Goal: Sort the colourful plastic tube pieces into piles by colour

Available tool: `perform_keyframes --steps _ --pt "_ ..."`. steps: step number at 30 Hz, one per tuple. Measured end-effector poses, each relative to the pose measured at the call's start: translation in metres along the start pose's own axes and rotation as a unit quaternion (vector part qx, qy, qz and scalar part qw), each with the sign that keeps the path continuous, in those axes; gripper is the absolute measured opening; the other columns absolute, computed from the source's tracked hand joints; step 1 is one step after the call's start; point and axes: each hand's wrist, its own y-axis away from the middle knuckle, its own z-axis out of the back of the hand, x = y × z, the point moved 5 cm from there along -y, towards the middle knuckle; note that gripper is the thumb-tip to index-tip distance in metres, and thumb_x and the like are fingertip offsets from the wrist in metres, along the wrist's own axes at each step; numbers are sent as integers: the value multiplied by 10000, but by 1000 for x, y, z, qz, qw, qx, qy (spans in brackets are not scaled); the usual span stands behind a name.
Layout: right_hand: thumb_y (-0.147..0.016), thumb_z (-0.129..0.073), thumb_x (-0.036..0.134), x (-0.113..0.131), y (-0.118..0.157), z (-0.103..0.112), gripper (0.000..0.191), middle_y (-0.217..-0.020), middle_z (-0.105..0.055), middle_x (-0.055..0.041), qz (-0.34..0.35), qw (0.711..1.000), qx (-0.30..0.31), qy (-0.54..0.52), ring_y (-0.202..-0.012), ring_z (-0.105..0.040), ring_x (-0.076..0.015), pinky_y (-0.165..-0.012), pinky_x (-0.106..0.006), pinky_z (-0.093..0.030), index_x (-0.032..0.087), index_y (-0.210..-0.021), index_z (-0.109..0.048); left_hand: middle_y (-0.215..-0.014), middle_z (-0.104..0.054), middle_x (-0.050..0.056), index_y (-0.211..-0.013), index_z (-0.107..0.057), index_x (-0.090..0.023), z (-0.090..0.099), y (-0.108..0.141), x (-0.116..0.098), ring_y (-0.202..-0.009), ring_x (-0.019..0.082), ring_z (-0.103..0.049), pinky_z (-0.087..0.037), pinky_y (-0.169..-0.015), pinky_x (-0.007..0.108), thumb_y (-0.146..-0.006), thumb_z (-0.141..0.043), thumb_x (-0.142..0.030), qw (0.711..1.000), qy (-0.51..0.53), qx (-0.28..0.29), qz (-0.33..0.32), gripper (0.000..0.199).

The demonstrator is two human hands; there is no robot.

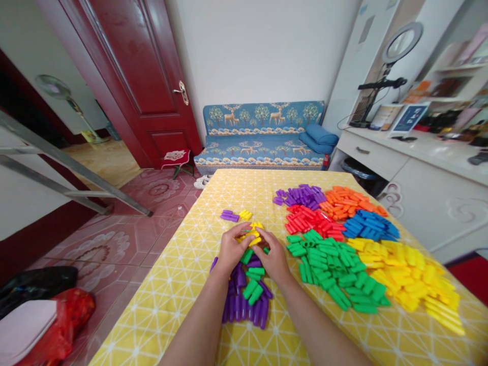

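My left hand [233, 249] and my right hand [273, 256] meet over the near middle of the table. Between their fingertips is a small bunch of yellow pen caps [254, 235], gripped from both sides. Just below my hands lies a heap of purple pen caps [244, 310], with several green caps [253, 290] on top. Part of that heap is hidden under my hands. Beyond my left hand rest a small group of purple caps [229, 215] and a few yellow caps [245, 214], apart from the heap.
On the table's right side, piles of green [331, 264], yellow [419, 274], red [312, 223], blue [370, 225], orange [348, 202] and purple caps [305, 195] lie close together. A yellow patterned cloth [152, 310] covers the table. Behind stands a blue sofa [259, 145].
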Motion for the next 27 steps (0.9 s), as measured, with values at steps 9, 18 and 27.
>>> perform_keyframes --steps 9,18,27 --pt "-794 -613 267 2 1 6 158 -900 -679 -32 -31 998 -42 -40 -798 -634 -181 -715 -300 -510 203 -937 -632 -1070 -724 97 -1074 -708 -176 3 1 -8 -978 225 -676 -537 -856 340 -778 -700 -316 996 -80 3 -27 328" --pt "-807 -630 327 -8 4 8 218 -877 -673 -26 -68 993 -70 -67 -790 -637 -176 -694 -288 -509 203 -979 -582 -1011 -745 78 -1019 -734 -174 1 2 -8 -883 196 -687 -547 -833 324 -754 -684 -209 997 -67 17 -28 272" --pt "-866 -568 324 16 11 15 228 -996 -691 -53 -2 996 -86 -16 -861 -631 -183 -764 -307 -507 209 -1052 -632 -1066 -743 94 -1017 -739 -162 1 3 -12 -1017 242 -684 -523 -945 378 -818 -650 -362 999 -25 33 7 296"
